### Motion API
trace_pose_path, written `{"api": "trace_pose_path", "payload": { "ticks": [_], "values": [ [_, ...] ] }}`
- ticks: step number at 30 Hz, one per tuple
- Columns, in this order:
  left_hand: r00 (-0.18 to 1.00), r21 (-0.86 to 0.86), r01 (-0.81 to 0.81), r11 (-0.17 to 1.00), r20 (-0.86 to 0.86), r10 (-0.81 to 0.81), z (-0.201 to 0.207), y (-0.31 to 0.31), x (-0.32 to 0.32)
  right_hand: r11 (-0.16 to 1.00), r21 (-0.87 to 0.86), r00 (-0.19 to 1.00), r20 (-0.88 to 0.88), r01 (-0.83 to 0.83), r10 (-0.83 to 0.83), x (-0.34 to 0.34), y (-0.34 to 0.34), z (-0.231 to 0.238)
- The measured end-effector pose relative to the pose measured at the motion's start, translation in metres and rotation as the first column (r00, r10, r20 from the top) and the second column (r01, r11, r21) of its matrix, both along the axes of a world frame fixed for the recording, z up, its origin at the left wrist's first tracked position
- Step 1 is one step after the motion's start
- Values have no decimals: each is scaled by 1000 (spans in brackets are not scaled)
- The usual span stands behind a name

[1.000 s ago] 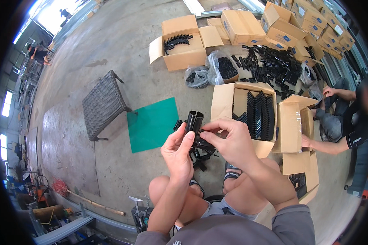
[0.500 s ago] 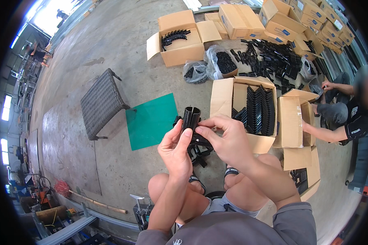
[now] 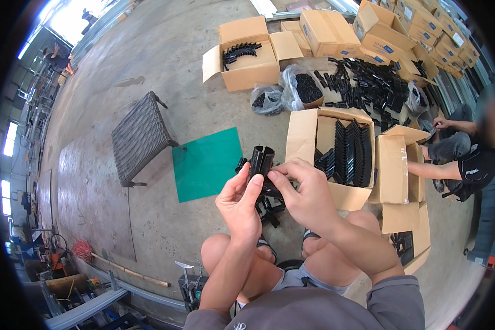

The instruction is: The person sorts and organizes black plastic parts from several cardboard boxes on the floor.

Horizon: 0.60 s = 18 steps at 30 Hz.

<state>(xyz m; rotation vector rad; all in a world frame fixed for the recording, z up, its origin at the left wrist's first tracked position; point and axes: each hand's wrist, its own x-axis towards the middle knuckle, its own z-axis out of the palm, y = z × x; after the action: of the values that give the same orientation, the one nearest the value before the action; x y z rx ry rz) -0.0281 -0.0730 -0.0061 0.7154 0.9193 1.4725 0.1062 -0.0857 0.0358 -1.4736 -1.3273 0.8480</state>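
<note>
A black tubular piece [image 3: 262, 159] with slit, open-ended tubes side by side stands upright in front of me, above my knees. My left hand [image 3: 241, 204] is closed round its lower left side, thumb pressed on the front. My right hand [image 3: 307, 192] pinches at its right edge with thumb and forefinger; whether a smaller part sits between those fingertips is hidden. More black parts [image 3: 270, 212] lie on the floor below my hands, partly covered by them. A green sheet [image 3: 206, 165] lies flat on the floor to their left.
An open carton [image 3: 301, 137] holds stacked black parts at the right; another open carton [image 3: 253, 77] stands farther off. Loose black parts [image 3: 368, 82] are heaped between boxes and bags. A woven stool [image 3: 143, 140] stands left. A co-worker [image 3: 473, 148] sits at the far right.
My view has shifted slightly, so the scene sits a little lower and farther right. Both hands keep their grip on the black tubular piece, which leans slightly more to the right.
</note>
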Motion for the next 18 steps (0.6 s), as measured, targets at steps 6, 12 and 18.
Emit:
{"api": "trace_pose_path", "payload": {
  "ticks": [6, 12, 18],
  "values": [
    [1000, 27, -3, 1000, 14, 3, 0, 2, -2, 981, 193, 973, 232, -34, -12, -3, 1, 1],
    [1000, -9, -5, 1000, 0, 5, 0, 0, 0, 999, -19, 971, -237, -29, 23, -6, -4, 1],
    [999, 6, -23, 1000, -26, 23, 0, 0, 1, 997, -63, 998, 42, -35, 38, -4, -1, 4]
  ]
}}
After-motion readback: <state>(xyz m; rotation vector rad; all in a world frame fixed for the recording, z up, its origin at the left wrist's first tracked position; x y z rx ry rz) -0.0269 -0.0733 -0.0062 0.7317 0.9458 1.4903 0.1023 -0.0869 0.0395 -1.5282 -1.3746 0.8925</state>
